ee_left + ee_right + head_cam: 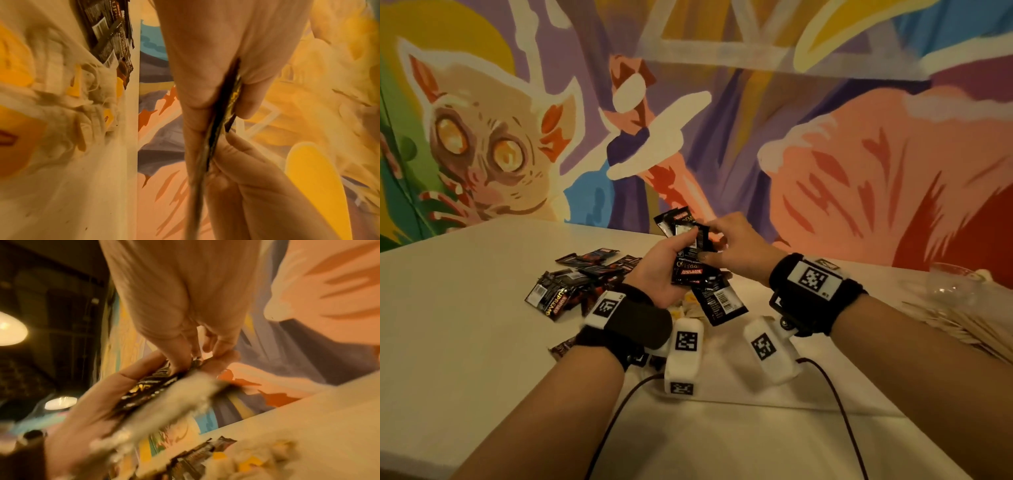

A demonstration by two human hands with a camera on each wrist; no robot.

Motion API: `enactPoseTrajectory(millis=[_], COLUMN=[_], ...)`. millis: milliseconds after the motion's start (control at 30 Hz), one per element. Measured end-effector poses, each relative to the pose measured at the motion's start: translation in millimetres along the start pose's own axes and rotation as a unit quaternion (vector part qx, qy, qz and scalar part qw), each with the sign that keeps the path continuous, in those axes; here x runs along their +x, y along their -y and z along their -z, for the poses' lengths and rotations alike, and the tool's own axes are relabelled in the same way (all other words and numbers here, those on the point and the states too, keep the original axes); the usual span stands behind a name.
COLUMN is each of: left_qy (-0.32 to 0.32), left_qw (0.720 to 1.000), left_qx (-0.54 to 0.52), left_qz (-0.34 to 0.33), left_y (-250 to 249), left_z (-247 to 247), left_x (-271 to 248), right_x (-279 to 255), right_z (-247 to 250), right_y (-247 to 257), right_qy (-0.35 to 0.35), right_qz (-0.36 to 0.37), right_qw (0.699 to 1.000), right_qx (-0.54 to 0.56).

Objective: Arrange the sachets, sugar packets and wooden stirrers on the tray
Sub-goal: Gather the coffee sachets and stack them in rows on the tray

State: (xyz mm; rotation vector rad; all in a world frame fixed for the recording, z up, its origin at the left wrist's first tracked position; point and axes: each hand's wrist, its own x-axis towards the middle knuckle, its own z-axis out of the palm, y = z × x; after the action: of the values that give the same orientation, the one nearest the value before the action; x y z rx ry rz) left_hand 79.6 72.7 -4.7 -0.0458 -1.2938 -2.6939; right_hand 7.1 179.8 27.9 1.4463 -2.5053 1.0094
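My left hand grips a fanned stack of black coffee sachets above the white table. My right hand pinches the top of that stack between thumb and fingers. In the left wrist view the stack shows edge-on between palm and thumb. The right wrist view shows the sachets lying across my left palm. More black sachets lie scattered on the table to the left. A heap of wooden stirrers lies at the right edge. No tray is visible.
Tea bags with yellow tags lie on the table beneath my hands. A clear glass bowl stands behind the stirrers. A painted mural wall backs the table. Black cables trail over the cloth near me.
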Motion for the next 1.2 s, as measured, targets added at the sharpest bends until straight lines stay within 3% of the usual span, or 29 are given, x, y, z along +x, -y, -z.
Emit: enactPoseTrajectory(millis=[100, 167, 233, 333, 433, 567, 700, 867, 1067, 1200], left_qy=[-0.038, -0.065, -0.073, -0.064, -0.037, -0.006, 0.012, 0.01, 0.004, 0.021], left_qw=[0.999, 0.997, 0.996, 0.995, 0.997, 1.0, 0.998, 0.995, 0.995, 0.992], left_qx=[-0.014, -0.027, -0.061, -0.076, -0.054, 0.013, 0.059, 0.079, 0.099, 0.123], left_qz=[0.013, 0.007, 0.004, -0.015, -0.033, -0.019, -0.036, -0.053, -0.032, -0.001], left_y=[6.1, 8.0, 6.1, 2.8, 3.1, 5.3, 9.2, 10.7, 11.9, 8.5], left_z=[3.1, 7.6, 11.7, 11.9, 6.2, 3.4, -0.4, -6.4, -4.9, -3.2], left_x=[-1.6, -4.0, -5.9, -8.9, -12.0, -13.7, -13.5, -16.0, -16.3, -21.4], right_x=[-6.9, -16.8, -30.1, -43.1, -40.4, -32.1, -26.3, -21.3, -20.6, -21.0], right_z=[3.5, 8.2, 14.9, 14.7, 5.6, 0.6, 1.3, 1.9, -2.5, -3.8], right_y=[-1.9, 1.4, 4.8, 1.0, -7.2, 2.2, 11.3, 3.6, -6.8, -7.6], right_qy=[-0.008, -0.013, 0.054, 0.166, 0.155, 0.093, 0.092, 0.094, 0.049, 0.051], right_qz=[0.007, 0.066, 0.13, 0.193, 0.182, 0.185, 0.149, 0.152, 0.215, 0.231], right_qw=[0.994, 0.992, 0.983, 0.924, 0.895, 0.906, 0.941, 0.965, 0.967, 0.962], right_qx=[-0.108, -0.104, -0.122, -0.285, -0.377, -0.369, -0.289, -0.193, -0.124, -0.133])
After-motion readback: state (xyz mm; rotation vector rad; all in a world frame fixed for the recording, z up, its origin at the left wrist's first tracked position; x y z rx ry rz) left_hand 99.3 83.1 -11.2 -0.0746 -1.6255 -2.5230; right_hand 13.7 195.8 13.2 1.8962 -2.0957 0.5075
